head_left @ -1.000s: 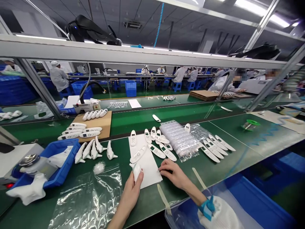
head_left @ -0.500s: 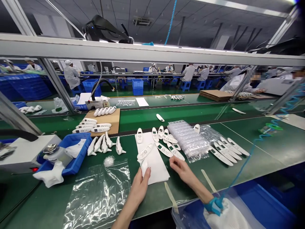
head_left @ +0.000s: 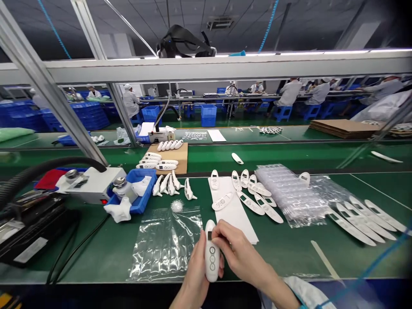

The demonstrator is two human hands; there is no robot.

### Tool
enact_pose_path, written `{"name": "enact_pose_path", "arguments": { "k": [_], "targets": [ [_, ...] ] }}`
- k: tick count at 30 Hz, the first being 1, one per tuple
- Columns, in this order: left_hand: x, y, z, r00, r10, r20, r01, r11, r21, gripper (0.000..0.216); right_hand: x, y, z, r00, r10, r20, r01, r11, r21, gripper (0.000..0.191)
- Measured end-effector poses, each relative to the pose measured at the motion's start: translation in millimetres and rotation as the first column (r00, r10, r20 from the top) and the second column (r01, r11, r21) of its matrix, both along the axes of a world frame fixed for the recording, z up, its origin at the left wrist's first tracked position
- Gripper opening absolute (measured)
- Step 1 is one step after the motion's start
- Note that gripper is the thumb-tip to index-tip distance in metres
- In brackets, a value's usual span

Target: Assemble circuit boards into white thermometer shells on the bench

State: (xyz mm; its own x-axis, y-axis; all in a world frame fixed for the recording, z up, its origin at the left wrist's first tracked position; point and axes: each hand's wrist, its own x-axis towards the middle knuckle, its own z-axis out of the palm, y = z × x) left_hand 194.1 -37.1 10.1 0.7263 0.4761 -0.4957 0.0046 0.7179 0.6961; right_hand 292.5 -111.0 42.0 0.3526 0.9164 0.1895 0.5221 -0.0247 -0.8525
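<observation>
My left hand (head_left: 195, 268) is closed around a white handheld device (head_left: 212, 262), slim and oval, with a small dark screen and three round buttons facing up. Thumb and fingertips of my right hand (head_left: 236, 246) are pinched together at its right edge, beside the screen; what they hold there, if anything, is hidden. Beyond the hands, a white sheet of paper (head_left: 240, 221) carries two white oval face plates, one of them a tilted plate (head_left: 222, 201). Several similar plates (head_left: 254, 201) overlap along the sheet's right side. A clear plastic bag (head_left: 164, 251) lies flat to the left.
White curved housings (head_left: 189, 189) stand near a blue tray (head_left: 140, 206) with a metal-topped bottle. Finished-looking devices rest on cardboard (head_left: 182, 161). Clear bubble packaging (head_left: 286, 193) and long white shells (head_left: 354, 225) lie right. A metal frame post (head_left: 54, 98) rises at left.
The view has swung to the left. My right hand has come from beside the plates to the device in my left hand, which is now held upright, screen and buttons showing, close to me.
</observation>
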Motion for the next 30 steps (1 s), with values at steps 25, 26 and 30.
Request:
{"name": "enact_pose_path", "arguments": {
  "k": [25, 26, 30],
  "targets": [
    [-20, 3, -10.9, 0.999, -0.036, 0.034, 0.036, 0.999, -0.004, 0.058, -5, 10, -5.3, 1.000, 0.018, 0.008, -0.018, 0.999, -0.044, 0.017],
    [-20, 2, -10.4, 0.999, -0.031, 0.030, 0.031, 1.000, -0.002, 0.058, -5, 10, -5.3, 1.000, 0.018, 0.006, -0.018, 0.999, -0.047, 0.017],
    [-21, 1, -6.0, 0.999, -0.037, 0.016, 0.037, 0.999, 0.031, 0.060, -6, 11, -4.7, 1.000, 0.011, 0.003, -0.011, 0.999, -0.050, 0.017]
  ]
}}
